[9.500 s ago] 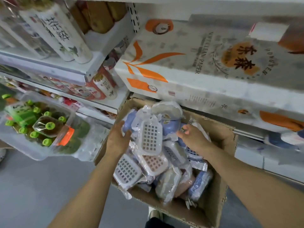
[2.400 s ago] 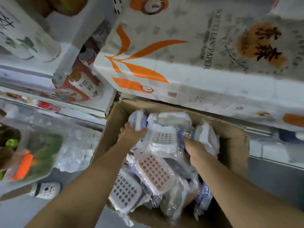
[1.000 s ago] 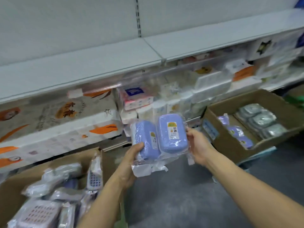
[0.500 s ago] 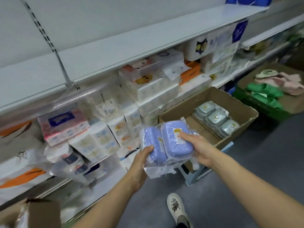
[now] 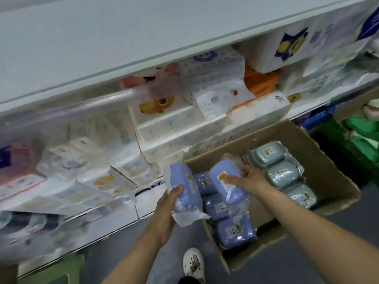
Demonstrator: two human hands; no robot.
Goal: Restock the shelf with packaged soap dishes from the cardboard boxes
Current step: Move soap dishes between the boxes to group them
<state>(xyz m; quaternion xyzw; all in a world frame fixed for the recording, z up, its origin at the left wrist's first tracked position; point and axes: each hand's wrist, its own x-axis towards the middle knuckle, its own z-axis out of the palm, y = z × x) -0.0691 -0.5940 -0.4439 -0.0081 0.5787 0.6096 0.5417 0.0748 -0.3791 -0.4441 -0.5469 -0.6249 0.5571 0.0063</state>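
so two blue soap dishes are in hand, one per hand. the left hand (image 5: 164,210) clasps one blue packaged soap dish (image 5: 185,186) from below, thumb over its edge, just left of the cardboard box (image 5: 320,160) and above the floor, loose clear wrap trailing from its bottom end. the right hand (image 5: 251,179) grasps a second blue packaged soap dish (image 5: 224,181), fingers curled round its far side, over the inside of the box and tilted on end.

in the box, three more blue dishes (image 5: 235,230) lie in a line along the near-left side, and three grey-green dishes (image 5: 282,174) lie in a line along the far-right side. that makes five blue and three grey-green that can be counted.

each dish is a rounded oblong case with a closed lid, sealed in a clear plastic bag that crinkles and shines. each lid bears a small pale sticker with a yellow-orange mark; its print is too blurred to read.

the box is open-topped, brown, standing on the grey floor against the bottom shelf (image 5: 114,218). one white shoe (image 5: 193,263) shows below the hands. behind, the shelves hold white tissue packs (image 5: 184,128) with blurred cartoon prints, none legible. green goods (image 5: 363,136) sit at the far right.
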